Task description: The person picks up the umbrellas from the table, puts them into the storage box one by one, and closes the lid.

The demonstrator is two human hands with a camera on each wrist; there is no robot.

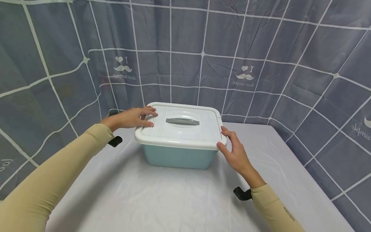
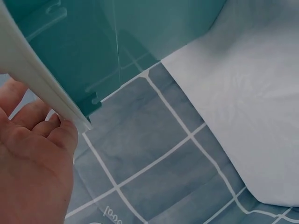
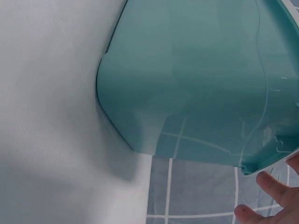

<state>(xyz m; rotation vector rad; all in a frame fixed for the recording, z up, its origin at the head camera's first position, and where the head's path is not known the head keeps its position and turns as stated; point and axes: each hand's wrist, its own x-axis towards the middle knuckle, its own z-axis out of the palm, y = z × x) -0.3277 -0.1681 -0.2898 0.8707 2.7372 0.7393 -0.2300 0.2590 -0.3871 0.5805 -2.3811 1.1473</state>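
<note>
A teal storage box (image 1: 176,158) with a white lid (image 1: 179,129) and a grey handle (image 1: 182,121) stands on the white-covered table (image 1: 162,199). My left hand (image 1: 134,118) rests on the lid's left edge, with its fingers lying out over the top. In the left wrist view, fingertips (image 2: 53,128) touch the white rim (image 2: 42,88) from beneath. My right hand (image 1: 233,149) touches the lid's near right corner, thumb on the front rim and fingers straight along the side. The right wrist view shows its fingertips (image 3: 273,184) just below the teal wall (image 3: 196,79).
A grey cloth with a white grid (image 1: 261,54) hangs behind and around the table. The table's right edge (image 1: 301,167) runs close to that cloth. A black wrist strap (image 1: 242,193) shows at each sleeve.
</note>
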